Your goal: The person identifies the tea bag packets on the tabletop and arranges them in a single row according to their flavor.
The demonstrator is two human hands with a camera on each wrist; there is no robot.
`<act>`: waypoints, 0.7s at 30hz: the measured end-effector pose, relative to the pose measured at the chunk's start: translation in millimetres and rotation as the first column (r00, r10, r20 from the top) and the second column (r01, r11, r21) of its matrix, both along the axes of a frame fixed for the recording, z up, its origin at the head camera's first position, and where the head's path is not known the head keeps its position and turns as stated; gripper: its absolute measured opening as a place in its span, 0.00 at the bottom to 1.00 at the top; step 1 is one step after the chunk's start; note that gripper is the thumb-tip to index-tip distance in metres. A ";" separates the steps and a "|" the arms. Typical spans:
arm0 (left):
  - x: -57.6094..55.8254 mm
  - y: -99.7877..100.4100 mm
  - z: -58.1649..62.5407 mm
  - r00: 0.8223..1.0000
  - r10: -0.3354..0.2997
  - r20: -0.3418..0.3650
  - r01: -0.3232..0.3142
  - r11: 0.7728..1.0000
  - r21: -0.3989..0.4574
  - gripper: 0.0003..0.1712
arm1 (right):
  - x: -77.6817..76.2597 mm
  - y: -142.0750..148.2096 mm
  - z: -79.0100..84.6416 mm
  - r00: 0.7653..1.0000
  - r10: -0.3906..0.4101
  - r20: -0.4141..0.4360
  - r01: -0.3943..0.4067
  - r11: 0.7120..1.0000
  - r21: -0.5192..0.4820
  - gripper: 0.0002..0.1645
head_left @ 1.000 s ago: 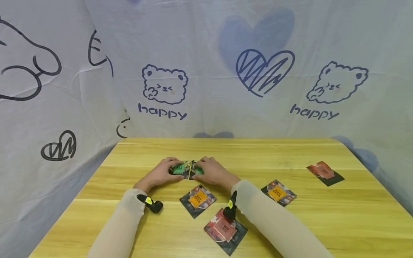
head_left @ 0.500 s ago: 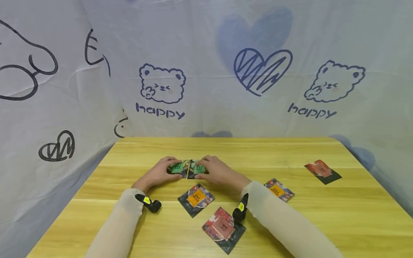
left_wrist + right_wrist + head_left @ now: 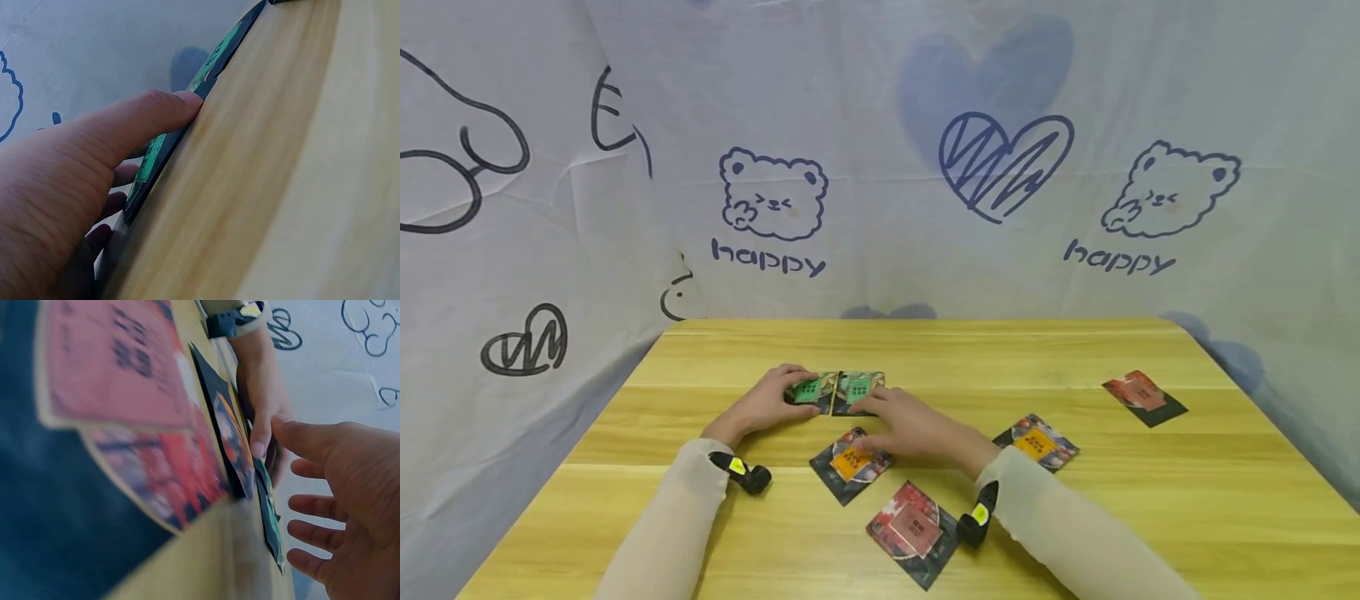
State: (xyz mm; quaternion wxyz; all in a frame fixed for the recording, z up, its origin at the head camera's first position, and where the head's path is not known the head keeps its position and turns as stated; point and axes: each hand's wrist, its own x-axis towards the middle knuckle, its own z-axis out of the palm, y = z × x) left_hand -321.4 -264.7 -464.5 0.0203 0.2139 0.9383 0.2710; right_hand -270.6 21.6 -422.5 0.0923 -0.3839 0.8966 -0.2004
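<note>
Two flat dark sachets with green labels lie edge to edge toward the back of the table. In the head view my left hand (image 3: 766, 402) holds the left green-labelled sachet (image 3: 808, 390) between thumb and fingers. The left wrist view shows that thumb (image 3: 181, 106) on the sachet's near edge. My right hand (image 3: 917, 425) hovers by the right green-labelled sachet (image 3: 859, 388), fingers loosely spread and holding nothing. From the head, its thumb overlaps an orange-labelled sachet (image 3: 842, 468); in the right wrist view the hand (image 3: 356, 494) looks apart from the sachets.
A pink-labelled sachet (image 3: 914, 533) lies near the front of the wooden table (image 3: 790, 542). Another orange-labelled sachet (image 3: 1037, 442) lies partly behind the right forearm. At the far right is a second pink-labelled sachet (image 3: 1145, 398). A printed cloth (image 3: 880, 208) hangs behind the table.
My right hand has let go of the right green-labelled sachet and drawn back toward the front, uncovering it. My left hand keeps its place on the left one.
</note>
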 end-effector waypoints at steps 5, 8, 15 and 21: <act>0.3 -0.3 1.7 1.000 -0.004 -0.001 0.004 1.000 -0.005 0.40 | 8.1 -5.0 -6.3 0.999 0.039 -0.028 -0.039 0.999 0.027 0.37; 0.3 -0.3 1.1 1.000 -0.007 -0.011 0.007 1.000 -0.008 0.40 | 13.9 -8.6 -6.9 0.997 0.055 -0.046 -0.052 0.997 0.052 0.37; 1.3 0.4 1.5 1.000 -0.010 -0.020 0.010 1.000 -0.003 0.39 | 25.4 -14.8 -7.3 0.988 0.101 -0.116 -0.084 0.987 0.137 0.32; 0.8 0.3 1.0 1.000 -0.011 -0.022 0.011 1.000 -0.002 0.39 | 28.6 -17.8 -11.8 0.976 0.128 -0.174 -0.100 0.981 0.165 0.36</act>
